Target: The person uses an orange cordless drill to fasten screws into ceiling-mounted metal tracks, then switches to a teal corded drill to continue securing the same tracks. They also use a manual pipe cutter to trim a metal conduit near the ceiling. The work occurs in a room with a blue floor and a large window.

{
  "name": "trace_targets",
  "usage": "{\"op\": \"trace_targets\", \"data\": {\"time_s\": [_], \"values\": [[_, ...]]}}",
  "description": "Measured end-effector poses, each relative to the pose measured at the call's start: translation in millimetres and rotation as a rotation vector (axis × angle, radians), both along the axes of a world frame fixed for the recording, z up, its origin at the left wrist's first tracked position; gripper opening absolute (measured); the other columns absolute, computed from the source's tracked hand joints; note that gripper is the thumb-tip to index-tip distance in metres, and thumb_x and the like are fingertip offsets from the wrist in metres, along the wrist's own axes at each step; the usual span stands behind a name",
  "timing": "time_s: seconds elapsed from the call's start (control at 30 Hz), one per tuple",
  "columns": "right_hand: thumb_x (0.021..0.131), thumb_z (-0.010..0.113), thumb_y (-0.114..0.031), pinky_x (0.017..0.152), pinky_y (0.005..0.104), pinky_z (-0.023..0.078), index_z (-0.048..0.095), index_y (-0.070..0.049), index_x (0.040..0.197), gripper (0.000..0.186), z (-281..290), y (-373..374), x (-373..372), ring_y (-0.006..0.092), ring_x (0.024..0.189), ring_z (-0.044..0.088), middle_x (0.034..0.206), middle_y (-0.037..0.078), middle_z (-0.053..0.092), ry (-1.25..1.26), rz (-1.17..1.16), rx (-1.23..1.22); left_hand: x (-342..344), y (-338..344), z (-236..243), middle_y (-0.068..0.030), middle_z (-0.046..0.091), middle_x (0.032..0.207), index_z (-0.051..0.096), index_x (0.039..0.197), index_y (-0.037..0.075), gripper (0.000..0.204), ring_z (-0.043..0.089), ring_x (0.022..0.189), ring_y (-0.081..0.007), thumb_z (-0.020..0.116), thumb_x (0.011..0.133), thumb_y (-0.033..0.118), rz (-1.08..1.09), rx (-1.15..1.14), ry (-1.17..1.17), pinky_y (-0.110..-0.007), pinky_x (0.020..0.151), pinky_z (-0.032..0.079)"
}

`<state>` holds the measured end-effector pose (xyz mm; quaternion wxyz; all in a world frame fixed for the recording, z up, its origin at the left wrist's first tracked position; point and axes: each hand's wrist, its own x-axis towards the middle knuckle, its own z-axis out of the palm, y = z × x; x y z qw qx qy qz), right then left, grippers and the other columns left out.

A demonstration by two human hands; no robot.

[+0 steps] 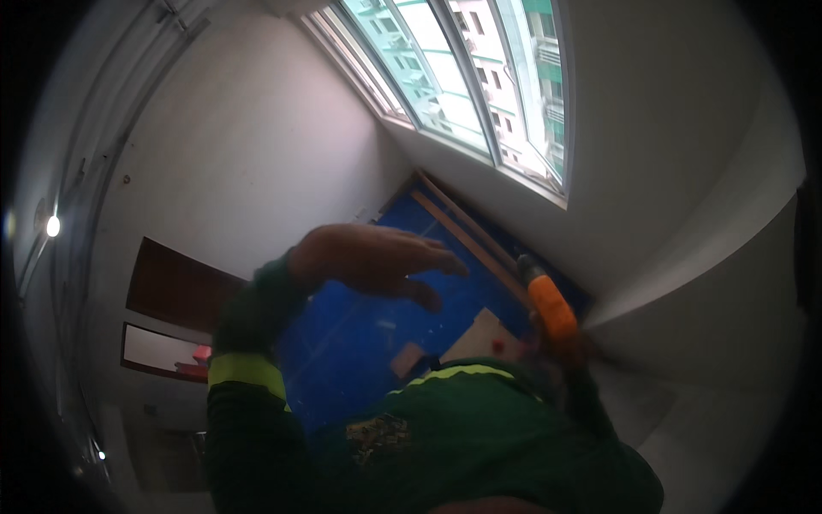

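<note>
My left hand (pixel 368 259) is raised in front of my chest, palm down, with fingers stretched out, thumb apart and nothing in it. At the right, my right hand (pixel 538 332) is dark and partly hidden, wrapped round the grip of an orange power drill (pixel 555 310). The drill's dark chuck (pixel 527 266) points up and away toward the window wall. Whether a bit sits in it is too blurred to tell. A cluster of small brownish pieces, possibly screws, (pixel 377 439) shows against the front of my green top (pixel 479 428).
Blue sheeting (pixel 342 334) covers the floor. Long wooden strips (pixel 467 236) lie along the wall below an open window (pixel 462 77). A tan board (pixel 484 338) and a small brownish piece (pixel 408 360) lie near my body. Dark-framed openings (pixel 184 287) are at the left.
</note>
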<state>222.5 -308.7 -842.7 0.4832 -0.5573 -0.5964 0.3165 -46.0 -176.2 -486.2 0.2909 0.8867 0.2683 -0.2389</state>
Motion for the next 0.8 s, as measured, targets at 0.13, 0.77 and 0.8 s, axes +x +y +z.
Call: {"op": "trace_targets", "data": {"time_s": [0.13,0.77,0.8], "values": [[0.101,0.071,-0.031,0.073,0.04,0.056,0.067,-0.004,0.115,0.03,-75,-20,8,0.0251,0.078,0.071,0.087,0.006,0.07,-0.283,0.19,0.086,-112,-41,-284,-0.0212,0.06,0.148,0.042,0.162,0.001,0.075,0.061,0.134,-0.0321,0.062,0.109,0.051,0.685,-0.534,-0.377,-0.044,0.11,0.052],[0.087,0.075,-0.017,0.088,0.0516,0.051,0.062,-0.004,0.122,0.04,-31,-11,-285,0.0311,0.105,0.07,0.11,0.011,0.067,-1.161,1.293,0.225,-190,-268,-456,-0.0138,0.069,0.125,0.054,0.138,-0.001,0.071,0.072,0.111,-0.0224,0.073,0.1,0.056,1.979,-1.085,-1.351,-0.038,0.088,0.064],[0.086,0.077,-0.017,0.086,0.0509,0.051,0.062,-0.005,0.122,0.041,-35,-16,-296,0.0318,0.103,0.07,0.107,0.01,0.066,-1.15,1.326,0.23,-195,-280,-468,-0.0138,0.069,0.126,0.054,0.138,-0.002,0.069,0.072,0.113,-0.0231,0.076,0.099,0.051,2.092,-0.984,-1.271,-0.038,0.088,0.064]]}}
